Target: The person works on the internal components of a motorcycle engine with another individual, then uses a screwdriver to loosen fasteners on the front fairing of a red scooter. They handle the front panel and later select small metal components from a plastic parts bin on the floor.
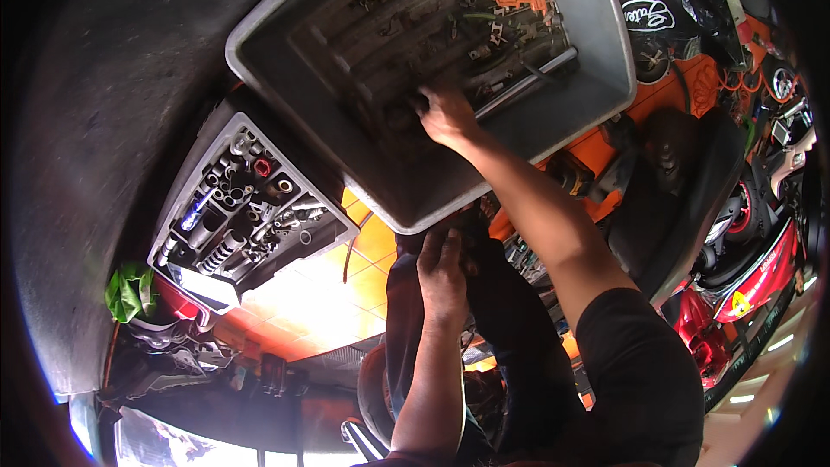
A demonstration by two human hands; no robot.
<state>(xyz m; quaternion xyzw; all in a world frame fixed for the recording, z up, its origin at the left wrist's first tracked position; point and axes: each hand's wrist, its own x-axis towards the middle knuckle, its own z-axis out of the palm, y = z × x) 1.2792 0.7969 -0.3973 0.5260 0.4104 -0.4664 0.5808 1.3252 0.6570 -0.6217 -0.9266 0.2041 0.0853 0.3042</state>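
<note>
A large grey plastic tub (450,199) stands in front of me, with loose tools and small parts on its dirty bottom. My right hand (445,117) reaches down into it; the fingers are curled together, and what they hold, if anything, is lost in shadow. Just beyond that hand lies a long metal tube (527,85) along the tub's right side. An orange tool (523,2) and several small metal parts lie farther back. My left hand (442,268) is by my dark-trousered knee, below the tub's near rim, with its fingers stretched out and nothing visible in them.
Left of the tub stands a smaller grey tray (346,223) full of sockets and metal fittings. Orange floor tiles (320,307) show below it. At right are a dark motorcycle seat (692,199) and red bodywork (765,272). A green bag (131,292) lies at far left.
</note>
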